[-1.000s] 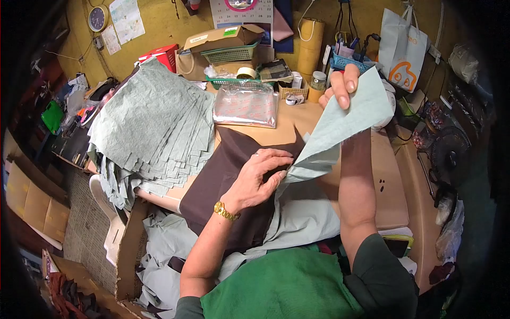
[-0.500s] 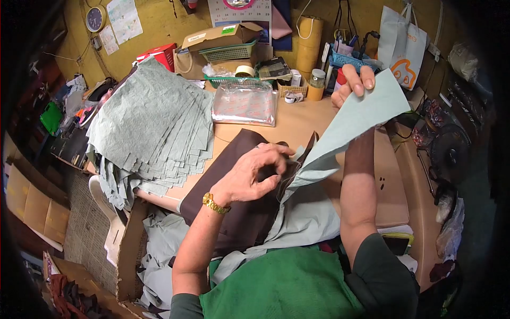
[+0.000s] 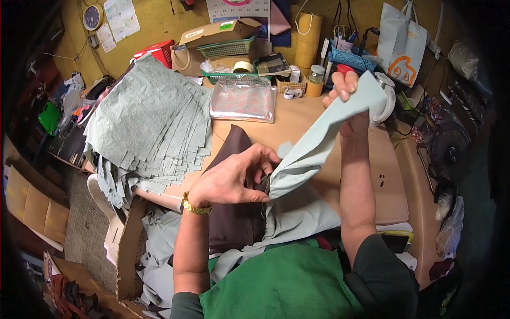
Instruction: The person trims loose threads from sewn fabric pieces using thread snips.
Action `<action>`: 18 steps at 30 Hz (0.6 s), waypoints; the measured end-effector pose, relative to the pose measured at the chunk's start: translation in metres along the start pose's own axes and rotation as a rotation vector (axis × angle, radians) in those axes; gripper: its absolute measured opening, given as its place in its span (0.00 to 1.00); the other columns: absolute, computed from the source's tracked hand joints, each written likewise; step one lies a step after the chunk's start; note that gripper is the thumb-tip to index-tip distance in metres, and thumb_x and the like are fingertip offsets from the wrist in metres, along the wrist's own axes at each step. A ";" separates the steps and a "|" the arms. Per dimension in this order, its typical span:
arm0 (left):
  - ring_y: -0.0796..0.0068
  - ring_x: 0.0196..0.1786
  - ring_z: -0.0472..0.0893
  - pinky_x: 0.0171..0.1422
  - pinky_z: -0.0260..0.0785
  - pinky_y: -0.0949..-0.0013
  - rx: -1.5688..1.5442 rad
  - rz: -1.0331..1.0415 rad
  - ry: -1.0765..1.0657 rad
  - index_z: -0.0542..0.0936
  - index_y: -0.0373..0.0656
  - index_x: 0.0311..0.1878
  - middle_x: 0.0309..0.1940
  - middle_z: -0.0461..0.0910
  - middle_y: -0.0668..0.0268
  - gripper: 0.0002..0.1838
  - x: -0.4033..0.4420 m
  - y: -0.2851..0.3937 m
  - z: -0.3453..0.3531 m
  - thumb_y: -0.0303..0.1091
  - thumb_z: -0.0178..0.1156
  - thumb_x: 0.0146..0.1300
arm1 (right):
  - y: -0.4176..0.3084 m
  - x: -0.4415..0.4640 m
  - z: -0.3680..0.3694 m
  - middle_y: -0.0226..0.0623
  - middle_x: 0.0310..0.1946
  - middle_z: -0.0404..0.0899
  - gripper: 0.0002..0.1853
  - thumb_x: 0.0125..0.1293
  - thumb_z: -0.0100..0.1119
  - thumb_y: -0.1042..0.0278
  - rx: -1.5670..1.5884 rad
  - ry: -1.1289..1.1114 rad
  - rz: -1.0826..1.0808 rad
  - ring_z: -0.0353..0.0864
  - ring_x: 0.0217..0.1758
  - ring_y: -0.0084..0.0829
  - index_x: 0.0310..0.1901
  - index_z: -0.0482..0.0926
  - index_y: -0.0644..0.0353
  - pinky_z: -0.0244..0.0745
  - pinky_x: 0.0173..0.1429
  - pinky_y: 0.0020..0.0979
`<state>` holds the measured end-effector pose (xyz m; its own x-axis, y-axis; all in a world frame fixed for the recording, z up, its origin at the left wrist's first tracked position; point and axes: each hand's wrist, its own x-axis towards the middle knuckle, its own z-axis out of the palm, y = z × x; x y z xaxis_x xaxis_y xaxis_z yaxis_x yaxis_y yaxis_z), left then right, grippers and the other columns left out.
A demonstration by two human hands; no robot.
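- Centrally, the pale green piece is held above the bench, stretched on a slant from a narrow, creased end near the front edge to a wider end toward the right.
- Right hand: grip grasping the raised end of the pale green piece, fingers folded over it.
- Left hand: fingers bent, thumb at the low end, where the pale green piece meets the dark brown cloth. Whether this grip pinches firmly or merely touches, I cannot tell.
- Progress, in my judgement: handling is unfinished, since the pale green piece is in hand and not laid down. Loose threads show at the meeting point; whether the two cloths are stitched together there cannot be told.
- Toward the left end of the bench, a fanned stack of pale pieces overhangs the edge; whether these are finished is not evident.
- At the front edge, a pale cloth lies bunched beneath the work; it could snag or confuse the layers.
- Behind the hands, a clear plastic packet lies toward the far edge, with a tape roll beyond it.
- Near the far right corner, a jar and a blue basket stand close behind the right hand, limiting reach.
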<state>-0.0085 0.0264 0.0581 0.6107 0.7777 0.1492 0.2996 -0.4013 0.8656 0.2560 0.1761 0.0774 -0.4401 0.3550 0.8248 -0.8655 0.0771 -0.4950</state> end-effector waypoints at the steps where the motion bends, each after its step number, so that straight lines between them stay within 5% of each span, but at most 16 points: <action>1: 0.82 0.41 0.72 0.47 0.69 0.76 -0.090 -0.060 -0.012 0.71 0.42 0.57 0.45 0.74 0.70 0.33 -0.006 0.002 0.001 0.22 0.77 0.48 | 0.007 -0.005 -0.006 0.30 0.35 0.70 0.07 0.71 0.62 0.66 -0.013 0.038 0.007 0.62 0.21 0.15 0.42 0.75 0.58 0.63 0.29 0.20; 7: 0.83 0.38 0.72 0.44 0.68 0.78 -0.266 -0.075 0.083 0.71 0.40 0.53 0.44 0.73 0.70 0.30 -0.021 -0.022 0.015 0.22 0.77 0.49 | 0.030 -0.025 -0.035 0.28 0.36 0.68 0.07 0.72 0.60 0.66 0.043 0.167 0.139 0.59 0.19 0.14 0.43 0.71 0.56 0.61 0.33 0.23; 9: 0.83 0.37 0.73 0.43 0.68 0.77 0.047 0.056 0.293 0.74 0.40 0.47 0.37 0.74 0.71 0.26 -0.022 -0.026 0.016 0.25 0.79 0.48 | 0.038 -0.025 -0.041 0.28 0.37 0.69 0.07 0.72 0.61 0.66 0.002 0.293 0.182 0.57 0.18 0.13 0.42 0.72 0.56 0.61 0.32 0.21; 15: 0.82 0.40 0.75 0.46 0.71 0.73 0.140 -0.037 0.455 0.74 0.40 0.43 0.37 0.77 0.70 0.24 -0.033 -0.026 0.013 0.25 0.79 0.47 | 0.039 -0.001 -0.037 0.32 0.39 0.71 0.09 0.70 0.63 0.64 -0.117 0.276 0.245 0.60 0.18 0.11 0.44 0.76 0.57 0.54 0.18 0.14; 18: 0.82 0.45 0.77 0.51 0.73 0.76 -0.390 0.055 0.464 0.75 0.39 0.44 0.42 0.78 0.70 0.18 -0.045 -0.046 0.015 0.22 0.74 0.56 | 0.039 0.009 -0.037 0.34 0.41 0.74 0.10 0.69 0.64 0.65 -0.228 0.338 0.270 0.66 0.21 0.12 0.47 0.76 0.56 0.60 0.21 0.15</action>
<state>-0.0385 0.0028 0.0039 0.2079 0.9258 0.3157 -0.0677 -0.3083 0.9489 0.2271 0.2168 0.0549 -0.5067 0.6701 0.5423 -0.6399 0.1292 -0.7575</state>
